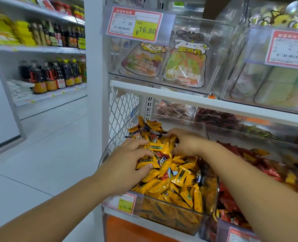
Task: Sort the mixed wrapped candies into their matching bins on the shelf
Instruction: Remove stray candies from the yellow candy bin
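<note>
A clear bin [172, 219] on the lower shelf is heaped with yellow wrapped candies [176, 186]; a few red and dark blue ones are mixed in. My left hand [127, 159] lies on the pile's left side, thumb and fingers curled round a yellow candy [147, 163]. My right hand [185, 142] digs into the far middle of the pile with curled fingers; its fingertips are buried among wrappers. To the right stands a bin of red wrapped candies [235, 203].
A white shelf board [179, 97] overhangs the bins, carrying clear boxes of bagged snacks [185, 67] and a 16.80 price tag [134, 23]. White wire mesh [122, 116] closes the shelf's left end. An aisle floor and a bottle shelf [53, 75] lie to the left.
</note>
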`<state>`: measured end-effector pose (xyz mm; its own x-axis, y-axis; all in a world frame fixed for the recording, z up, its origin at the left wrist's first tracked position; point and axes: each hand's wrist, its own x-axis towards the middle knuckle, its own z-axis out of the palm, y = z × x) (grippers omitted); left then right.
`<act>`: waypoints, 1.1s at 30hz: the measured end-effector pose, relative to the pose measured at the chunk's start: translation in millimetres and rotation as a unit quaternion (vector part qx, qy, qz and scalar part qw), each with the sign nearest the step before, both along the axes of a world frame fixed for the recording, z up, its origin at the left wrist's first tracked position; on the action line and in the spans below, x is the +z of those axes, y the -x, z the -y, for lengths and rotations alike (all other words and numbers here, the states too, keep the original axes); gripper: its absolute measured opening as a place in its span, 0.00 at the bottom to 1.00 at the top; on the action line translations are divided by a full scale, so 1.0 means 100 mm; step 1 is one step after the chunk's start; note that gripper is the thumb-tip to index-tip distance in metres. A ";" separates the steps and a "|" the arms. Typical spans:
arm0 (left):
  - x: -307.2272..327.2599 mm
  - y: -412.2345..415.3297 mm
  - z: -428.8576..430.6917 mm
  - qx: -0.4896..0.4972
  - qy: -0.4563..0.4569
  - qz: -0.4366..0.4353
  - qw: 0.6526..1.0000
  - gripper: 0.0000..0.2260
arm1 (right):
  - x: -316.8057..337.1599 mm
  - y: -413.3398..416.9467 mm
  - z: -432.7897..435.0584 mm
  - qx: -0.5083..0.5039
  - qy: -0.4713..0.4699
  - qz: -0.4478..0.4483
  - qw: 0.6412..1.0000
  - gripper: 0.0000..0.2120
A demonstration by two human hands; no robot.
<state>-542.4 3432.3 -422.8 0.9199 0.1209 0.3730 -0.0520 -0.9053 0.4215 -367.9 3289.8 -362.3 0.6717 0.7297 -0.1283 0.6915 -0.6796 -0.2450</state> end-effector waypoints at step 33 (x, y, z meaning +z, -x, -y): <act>0.23 -0.26 0.15 0.050 -0.107 -0.099 0.988 0.12 | 0.31 0.38 0.46 0.096 0.180 0.051 0.978 0.12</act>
